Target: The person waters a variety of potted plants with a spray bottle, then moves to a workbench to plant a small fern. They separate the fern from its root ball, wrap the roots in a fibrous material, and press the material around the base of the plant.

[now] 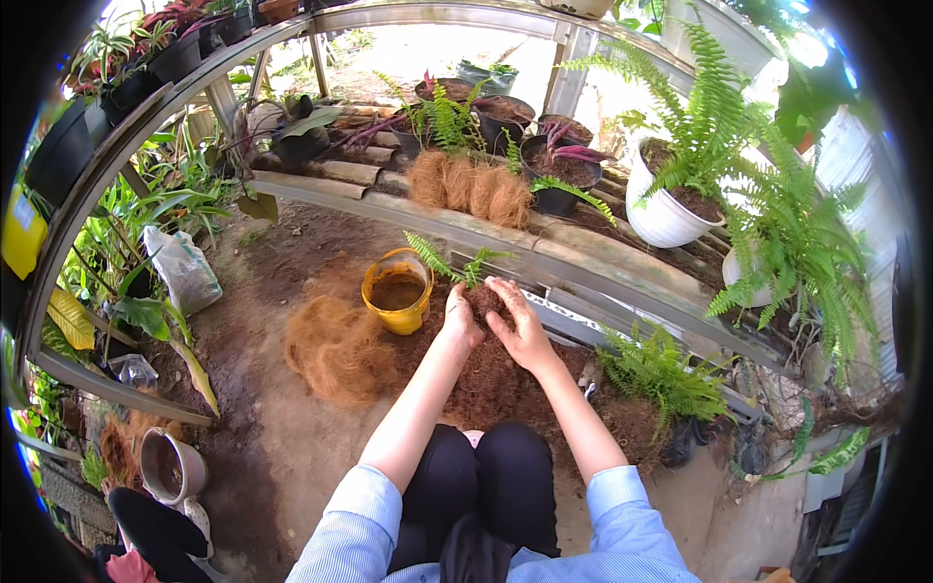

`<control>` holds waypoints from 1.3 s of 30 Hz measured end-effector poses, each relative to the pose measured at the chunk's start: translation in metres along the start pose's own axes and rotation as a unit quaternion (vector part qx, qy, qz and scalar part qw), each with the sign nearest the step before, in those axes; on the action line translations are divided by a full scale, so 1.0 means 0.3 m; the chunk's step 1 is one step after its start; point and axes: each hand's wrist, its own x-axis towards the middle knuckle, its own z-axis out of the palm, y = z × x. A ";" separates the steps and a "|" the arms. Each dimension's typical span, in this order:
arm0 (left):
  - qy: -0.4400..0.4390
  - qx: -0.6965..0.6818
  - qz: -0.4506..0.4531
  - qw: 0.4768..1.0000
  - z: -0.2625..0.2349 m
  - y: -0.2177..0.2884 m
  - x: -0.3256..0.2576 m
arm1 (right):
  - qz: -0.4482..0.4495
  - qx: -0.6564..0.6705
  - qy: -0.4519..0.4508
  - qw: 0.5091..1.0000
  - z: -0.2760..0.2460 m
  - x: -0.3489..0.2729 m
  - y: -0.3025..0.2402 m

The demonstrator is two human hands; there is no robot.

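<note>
Between my two cupped hands sits a small fern (470, 270) with a clump of brown soil (483, 299) round its roots. My left hand (461, 319) presses on the clump's left side, its fingers partly hidden. On the opposite side my right hand (522, 325) curves round the clump, fingers pointing up and forward. Green fronds rise above the hands. A yellow pail (397, 316) with brown contents stands just left of my left hand. Loose dark-brown soil (491, 389) is heaped on the ground below my hands.
Tangled brown fibre (335, 350) lies left of the pail. Balls of fibre (468, 188) rest on the slatted bench beyond, among dark pots and a white pot (671, 209) with a large fern. A low fern (661, 379) stands at right; someone's dark-clad leg (160, 530) shows lower left.
</note>
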 end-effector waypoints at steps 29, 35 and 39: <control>-0.268 -0.074 -0.014 0.961 -0.085 -0.120 0.148 | -0.004 -0.072 0.195 0.978 0.076 0.036 -0.037; -0.220 0.033 -0.066 0.973 0.129 -0.147 -0.005 | -0.033 -0.182 0.242 0.952 -0.019 -0.025 -0.098; -0.168 0.153 -0.037 0.973 0.071 -0.205 0.097 | -0.013 -0.178 0.234 0.956 -0.007 -0.057 -0.024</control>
